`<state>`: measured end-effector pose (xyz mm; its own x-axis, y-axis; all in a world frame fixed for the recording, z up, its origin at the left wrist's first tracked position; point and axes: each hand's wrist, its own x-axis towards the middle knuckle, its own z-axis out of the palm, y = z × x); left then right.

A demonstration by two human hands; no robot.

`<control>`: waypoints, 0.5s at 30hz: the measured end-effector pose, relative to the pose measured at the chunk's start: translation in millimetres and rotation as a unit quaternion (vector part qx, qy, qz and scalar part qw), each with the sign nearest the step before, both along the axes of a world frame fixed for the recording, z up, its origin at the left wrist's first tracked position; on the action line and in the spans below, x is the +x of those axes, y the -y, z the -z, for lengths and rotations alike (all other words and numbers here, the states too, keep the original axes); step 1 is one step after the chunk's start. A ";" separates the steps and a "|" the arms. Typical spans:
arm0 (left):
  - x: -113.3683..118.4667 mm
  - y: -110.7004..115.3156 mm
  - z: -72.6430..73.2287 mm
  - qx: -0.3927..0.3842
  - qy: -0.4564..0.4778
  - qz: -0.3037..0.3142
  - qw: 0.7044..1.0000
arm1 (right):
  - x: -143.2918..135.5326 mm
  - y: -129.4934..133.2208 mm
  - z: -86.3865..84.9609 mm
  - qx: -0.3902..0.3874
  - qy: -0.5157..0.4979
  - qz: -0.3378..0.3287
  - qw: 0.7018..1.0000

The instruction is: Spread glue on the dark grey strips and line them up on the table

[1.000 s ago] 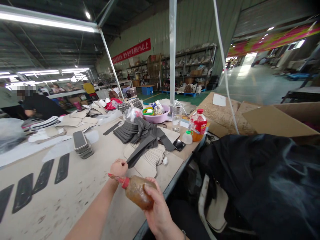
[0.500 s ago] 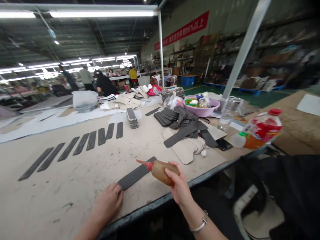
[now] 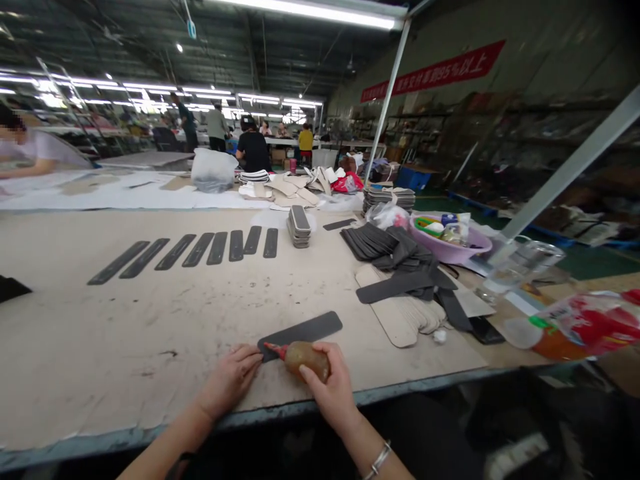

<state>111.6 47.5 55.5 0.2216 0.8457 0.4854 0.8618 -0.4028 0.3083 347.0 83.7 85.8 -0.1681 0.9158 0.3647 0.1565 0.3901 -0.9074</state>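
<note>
My right hand is wrapped round a squeeze bottle of yellowish-brown liquid with a red nozzle. The nozzle points left, its tip at the near-left end of a dark grey strip with rounded corners; whether it touches cannot be told. At that same end, my left hand pins the strip to the table with its fingers pressed together. Several dark strips lie in a slanting row beyond, some looking shiny. Right of that row stands a small stack of strips.
To the right lie a heap of dark strips and a fanned pile of beige pieces. A pink basin, a clear jug and a red-labelled bottle stand near the right edge. A person leans over the table at far left.
My right hand has brought the bottle left and down, so the nozzle has gone from above the strip's far part to its near-left end. The view has turned left.
</note>
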 end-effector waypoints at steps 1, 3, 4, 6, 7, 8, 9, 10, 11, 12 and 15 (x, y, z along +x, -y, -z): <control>0.8 0.4 -1.0 -0.003 -0.001 0.003 1.000 | -2.0 0.1 0.8 0.010 0.011 -0.001 1.000; 1.8 1.0 -2.3 -0.008 -0.003 0.004 1.000 | -5.1 0.2 2.0 0.022 0.028 -0.006 0.999; 2.0 1.1 -2.5 -0.010 -0.004 0.002 1.000 | -6.0 0.2 2.4 0.026 0.033 -0.010 0.999; 1.8 0.9 -2.1 -0.011 -0.002 -0.004 1.000 | -6.1 0.0 2.4 0.031 0.035 -0.011 0.999; 1.5 0.7 -1.5 -0.011 0.000 -0.007 1.000 | -5.1 -0.3 1.9 0.033 0.035 -0.008 0.999; 1.1 0.3 -0.8 -0.008 0.001 -0.008 1.000 | -3.3 -1.0 1.1 0.034 0.033 -0.001 0.999; 0.6 -0.2 0.0 -0.001 0.003 -0.008 1.000 | -0.7 -2.1 0.1 0.035 0.031 0.010 0.999; 0.2 -0.8 0.7 0.007 0.002 -0.006 1.000 | 2.8 -3.7 -1.1 0.038 0.032 0.023 0.999; -0.3 -1.5 1.3 0.015 -0.001 -0.004 1.000 | 7.0 -5.8 -2.4 0.042 0.035 0.038 0.998; -0.8 -2.3 1.7 0.023 -0.004 -0.001 1.000 | 11.9 -8.4 -3.5 0.048 0.041 0.054 0.997; -2.2 -5.1 1.4 0.046 -0.009 0.007 0.999 | 29.3 -18.1 -6.4 0.067 0.070 0.105 0.990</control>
